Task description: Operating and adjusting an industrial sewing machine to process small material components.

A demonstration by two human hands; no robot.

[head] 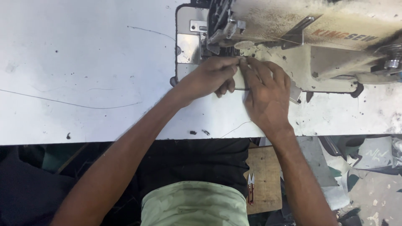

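Obs., head view. Person seated at a white desk point(83, 62) in front of an industrial sewing machine point(318, 46), cream body, heavily dusted with lint. Both hands meet just below the needle area point(228, 35), fingertips touching.

Left hand point(211, 77): fingers curled together, pinching the near edge of a small pale fabric piece point(239, 80) that lies flat on the machine bed. Right hand point(266, 90): fingers extended and close together, pressed flat on the same piece, index tip at the same spot as the left. Most of the fabric is hidden under the hands; its far edge sits by the presser foot, though whether under it I cannot tell.

Judgement on doing it well: keep the right palm flat to stop the piece skewing, let the left pinch steer the edge only, and hold fingertips clear of the needle line.

Nearby: loose threads point(71, 102) on the desk; red-handled thread snips point(251, 188) on a wooden board point(264, 175) below the desk edge.
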